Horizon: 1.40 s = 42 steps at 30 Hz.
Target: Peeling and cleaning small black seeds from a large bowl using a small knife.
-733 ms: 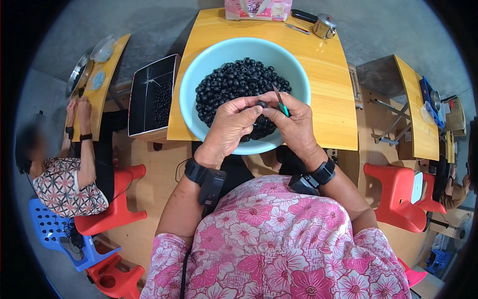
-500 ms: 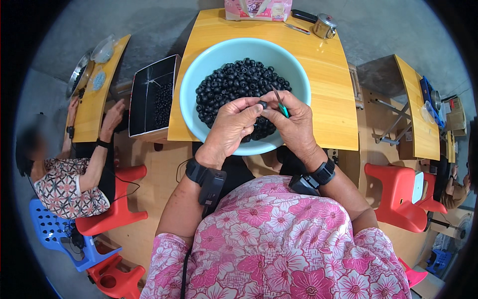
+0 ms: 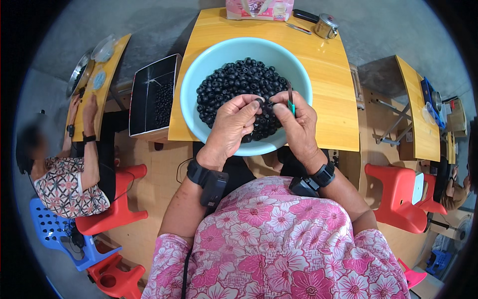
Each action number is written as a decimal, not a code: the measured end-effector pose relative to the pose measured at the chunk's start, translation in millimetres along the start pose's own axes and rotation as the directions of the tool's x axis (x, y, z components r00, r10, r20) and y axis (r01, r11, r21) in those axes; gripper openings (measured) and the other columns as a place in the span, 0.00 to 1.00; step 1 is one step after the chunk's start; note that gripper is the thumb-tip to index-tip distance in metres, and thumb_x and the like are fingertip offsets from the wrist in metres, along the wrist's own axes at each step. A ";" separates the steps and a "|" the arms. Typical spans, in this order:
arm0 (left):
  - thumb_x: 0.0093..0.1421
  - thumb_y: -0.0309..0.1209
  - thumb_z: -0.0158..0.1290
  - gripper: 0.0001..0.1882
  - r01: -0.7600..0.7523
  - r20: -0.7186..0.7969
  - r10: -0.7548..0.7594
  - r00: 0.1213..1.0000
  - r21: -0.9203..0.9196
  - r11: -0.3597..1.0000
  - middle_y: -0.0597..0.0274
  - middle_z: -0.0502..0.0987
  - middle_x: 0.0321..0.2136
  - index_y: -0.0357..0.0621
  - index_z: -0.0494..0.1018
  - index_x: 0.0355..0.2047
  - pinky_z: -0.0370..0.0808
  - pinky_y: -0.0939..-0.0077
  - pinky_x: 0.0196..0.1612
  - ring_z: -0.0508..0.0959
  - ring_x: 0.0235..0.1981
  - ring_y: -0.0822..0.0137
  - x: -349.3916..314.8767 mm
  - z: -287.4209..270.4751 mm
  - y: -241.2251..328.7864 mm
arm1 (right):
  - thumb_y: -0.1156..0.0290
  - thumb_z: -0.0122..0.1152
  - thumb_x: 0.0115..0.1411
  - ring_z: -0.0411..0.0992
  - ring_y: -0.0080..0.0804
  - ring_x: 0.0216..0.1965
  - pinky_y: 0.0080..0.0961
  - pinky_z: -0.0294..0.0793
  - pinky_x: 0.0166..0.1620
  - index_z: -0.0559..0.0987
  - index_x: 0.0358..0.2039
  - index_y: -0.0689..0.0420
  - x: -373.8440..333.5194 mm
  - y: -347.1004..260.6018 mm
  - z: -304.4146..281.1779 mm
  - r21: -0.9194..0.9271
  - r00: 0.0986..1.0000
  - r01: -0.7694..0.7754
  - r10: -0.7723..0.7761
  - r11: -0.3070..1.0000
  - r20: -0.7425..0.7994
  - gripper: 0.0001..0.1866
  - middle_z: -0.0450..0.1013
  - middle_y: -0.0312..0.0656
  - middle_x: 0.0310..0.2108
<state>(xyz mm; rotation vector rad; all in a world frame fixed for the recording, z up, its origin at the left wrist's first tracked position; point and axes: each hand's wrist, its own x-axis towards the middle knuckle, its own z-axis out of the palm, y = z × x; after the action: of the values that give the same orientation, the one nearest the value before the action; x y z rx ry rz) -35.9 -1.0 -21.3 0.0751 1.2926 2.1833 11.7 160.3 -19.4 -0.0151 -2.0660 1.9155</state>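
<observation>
A pale turquoise basin (image 3: 295, 62) holds a heap of small black ring-shaped parts (image 3: 234, 78), each with a hole through it. Above the heap, my left hand (image 3: 233, 122) pinches one black part (image 3: 259, 101) between thumb and fingertips. My right hand (image 3: 298, 122) is closed around a small green-handled knife (image 3: 291, 105), its thin blade pointing up and away from me. A narrow gap separates the two hands. My right fingertips partly hide a dark bit, too small to make out.
The basin stands on a wooden table (image 3: 328, 99). Along its far edge are a pink bag (image 3: 259, 11), a slim metal tool (image 3: 298, 28) and a metal cup (image 3: 326, 26). A black-lined box (image 3: 144, 99) of parts is left; a person (image 3: 74, 179) sits beyond.
My hands have drawn slightly apart; before, they met at the black part. The knife has turned more upright. The person at left has moved a hand over their table.
</observation>
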 end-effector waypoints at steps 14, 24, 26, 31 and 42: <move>0.71 0.39 0.43 0.10 -0.046 0.042 0.052 0.998 -0.135 0.990 0.70 0.65 0.28 0.49 0.66 0.44 0.56 0.92 0.22 0.60 0.23 0.83 -10.4 -1.7 -4.4 | 0.62 0.53 0.64 0.70 0.46 0.29 0.37 0.69 0.32 0.78 0.32 0.56 -6.1 -4.0 3.9 -0.417 0.957 0.290 -0.246 0.862 0.156 0.11 0.69 0.45 0.25; 0.72 0.40 0.38 0.10 -0.070 0.106 0.082 0.991 -0.107 0.992 0.71 0.62 0.27 0.48 0.64 0.40 0.56 0.91 0.22 0.59 0.23 0.83 -16.5 5.5 -4.2 | 0.64 0.58 0.60 0.70 0.43 0.26 0.36 0.68 0.28 0.79 0.31 0.54 -11.5 -11.4 3.0 -0.451 0.958 0.278 -0.214 0.848 0.188 0.08 0.68 0.43 0.22; 0.72 0.40 0.38 0.10 -0.073 0.105 0.084 0.991 -0.105 0.992 0.71 0.61 0.27 0.48 0.64 0.40 0.56 0.91 0.22 0.59 0.23 0.83 -16.8 6.0 -4.7 | 0.64 0.59 0.60 0.70 0.43 0.26 0.36 0.68 0.28 0.79 0.31 0.54 -12.4 -12.4 2.7 -0.461 0.961 0.270 -0.206 0.845 0.185 0.08 0.67 0.43 0.22; 0.71 0.44 0.42 0.13 -0.075 0.116 0.085 0.990 -0.091 0.993 0.72 0.62 0.28 0.48 0.65 0.38 0.55 0.92 0.22 0.60 0.23 0.84 -17.0 6.6 -4.7 | 0.63 0.59 0.59 0.70 0.43 0.26 0.36 0.68 0.28 0.78 0.32 0.55 -12.3 -11.0 2.3 -0.486 0.963 0.265 -0.200 0.833 0.183 0.08 0.68 0.43 0.23; 0.72 0.37 0.38 0.09 -0.063 0.091 0.073 0.993 -0.102 0.993 0.71 0.61 0.27 0.48 0.65 0.43 0.57 0.91 0.22 0.59 0.23 0.83 -17.1 7.1 -5.3 | 0.63 0.59 0.60 0.70 0.44 0.27 0.37 0.68 0.29 0.78 0.32 0.56 -10.8 -10.2 2.4 -0.495 0.967 0.248 -0.184 0.833 0.177 0.09 0.68 0.44 0.24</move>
<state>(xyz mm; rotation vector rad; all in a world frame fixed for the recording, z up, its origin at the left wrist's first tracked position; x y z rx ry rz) -17.0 -2.4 -17.8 0.1836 1.1432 2.2693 23.5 154.5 -12.0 0.2103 -2.4819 1.2128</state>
